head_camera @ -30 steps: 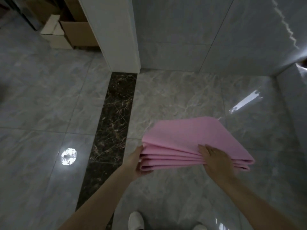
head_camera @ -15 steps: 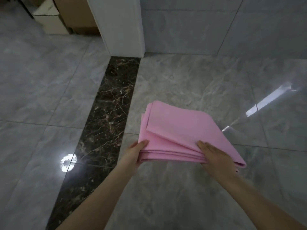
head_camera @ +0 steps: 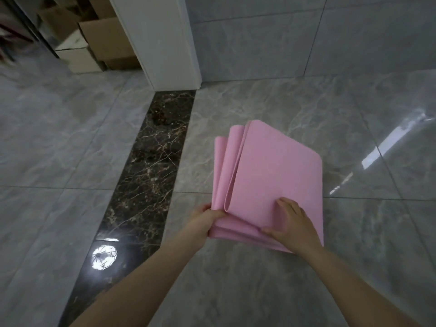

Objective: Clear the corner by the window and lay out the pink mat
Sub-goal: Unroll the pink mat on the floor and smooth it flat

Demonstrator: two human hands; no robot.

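Pink mat (head_camera: 271, 175), still folded, being held above the floor (head_camera: 236, 291): left hand (head_camera: 204, 220) pinching its near-left corner, right hand (head_camera: 292, 225) gripping the near edge; layers fanning, possibly slipping loose, unfolding crooked

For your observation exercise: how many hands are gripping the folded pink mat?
2: the left hand grips the folded pink mat at its near-left corner, the right hand at its near edge.
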